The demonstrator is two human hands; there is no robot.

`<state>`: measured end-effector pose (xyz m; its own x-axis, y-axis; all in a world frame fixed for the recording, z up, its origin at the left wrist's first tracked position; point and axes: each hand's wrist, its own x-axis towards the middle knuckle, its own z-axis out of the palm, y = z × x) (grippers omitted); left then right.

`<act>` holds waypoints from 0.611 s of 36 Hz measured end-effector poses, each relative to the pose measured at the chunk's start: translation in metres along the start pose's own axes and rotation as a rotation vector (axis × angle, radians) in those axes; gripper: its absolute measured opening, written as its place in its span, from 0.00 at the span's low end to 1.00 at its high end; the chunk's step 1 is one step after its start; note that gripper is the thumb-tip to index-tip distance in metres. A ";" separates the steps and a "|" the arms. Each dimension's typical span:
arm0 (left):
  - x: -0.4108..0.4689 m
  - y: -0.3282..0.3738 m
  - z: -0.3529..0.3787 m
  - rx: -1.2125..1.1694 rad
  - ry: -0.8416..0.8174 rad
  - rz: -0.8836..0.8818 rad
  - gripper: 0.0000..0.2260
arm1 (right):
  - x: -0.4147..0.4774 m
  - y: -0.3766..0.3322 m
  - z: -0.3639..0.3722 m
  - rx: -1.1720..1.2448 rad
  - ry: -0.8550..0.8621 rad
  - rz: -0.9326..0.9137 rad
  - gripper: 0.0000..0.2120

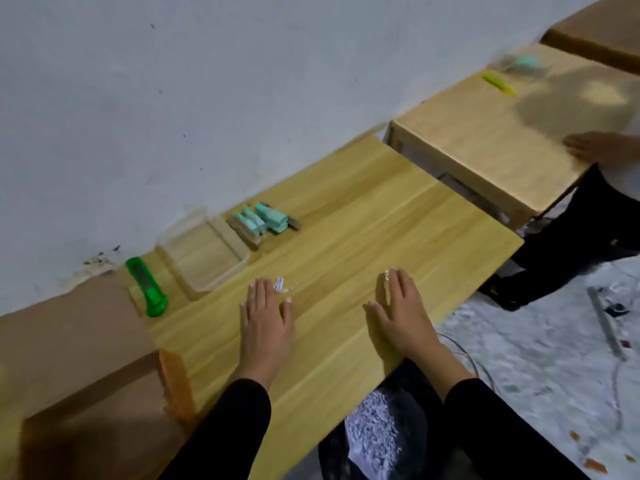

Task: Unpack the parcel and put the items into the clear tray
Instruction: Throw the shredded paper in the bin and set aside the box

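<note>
My left hand (pixel 265 318) and my right hand (pixel 403 311) lie flat, palms down, on the wooden table (pixel 363 237), holding nothing. A brown cardboard parcel (pixel 79 348) sealed with brown tape lies at the table's left end. On its near corner rests a green box cutter (pixel 147 287). The clear tray (pixel 202 252) stands by the wall, beyond my left hand, with nothing in it. To the tray's right sits a small heap of mint-green and grey items (pixel 265 221).
A second wooden table (pixel 485 147) stands to the right, with a yellow cutter (pixel 498 83) and a clear tray of mint items (pixel 523 64). Another person's hand (pixel 595 147) rests on its edge. A white wall runs behind. Wires and debris lie on the floor at right.
</note>
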<state>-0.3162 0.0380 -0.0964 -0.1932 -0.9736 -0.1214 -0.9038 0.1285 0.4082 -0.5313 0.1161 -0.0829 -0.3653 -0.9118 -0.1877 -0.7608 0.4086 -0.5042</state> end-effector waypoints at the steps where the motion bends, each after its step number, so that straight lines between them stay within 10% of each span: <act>1: 0.003 0.003 0.003 0.020 -0.013 -0.008 0.25 | 0.004 0.001 0.004 -0.032 -0.007 -0.005 0.35; 10: -0.004 0.019 0.016 0.041 -0.117 0.250 0.24 | 0.021 -0.025 0.032 -0.017 -0.052 -0.215 0.32; 22: -0.034 -0.032 -0.001 0.118 0.002 -0.004 0.24 | 0.014 -0.071 0.071 0.101 0.008 -0.494 0.19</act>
<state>-0.2804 0.0667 -0.1050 -0.1893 -0.9745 -0.1208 -0.9431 0.1461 0.2987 -0.4449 0.0716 -0.1095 0.0202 -0.9948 0.1003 -0.7881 -0.0776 -0.6106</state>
